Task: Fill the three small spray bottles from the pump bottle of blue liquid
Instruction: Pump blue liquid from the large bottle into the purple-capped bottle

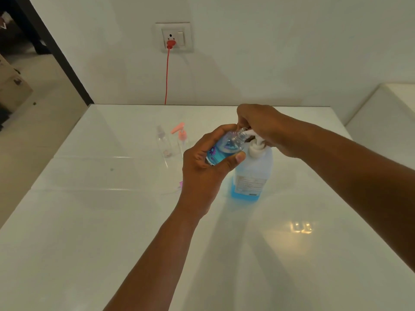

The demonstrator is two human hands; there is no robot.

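Observation:
My left hand grips a small clear bottle with a blue flowered label, tilted with its open neck against the white nozzle of the pump bottle. The pump bottle stands upright on the white table with blue liquid low in it. My right hand rests on the pump head, fingers curled over it. Two more small bottles stand behind on the left: a clear one with a spray cap and one with a pink pump top. A small pink-tipped cap lies by my left wrist.
A red cable runs from a wall socket down behind the table's far edge. A white ledge stands at the right. The floor drops away past the table's left edge.

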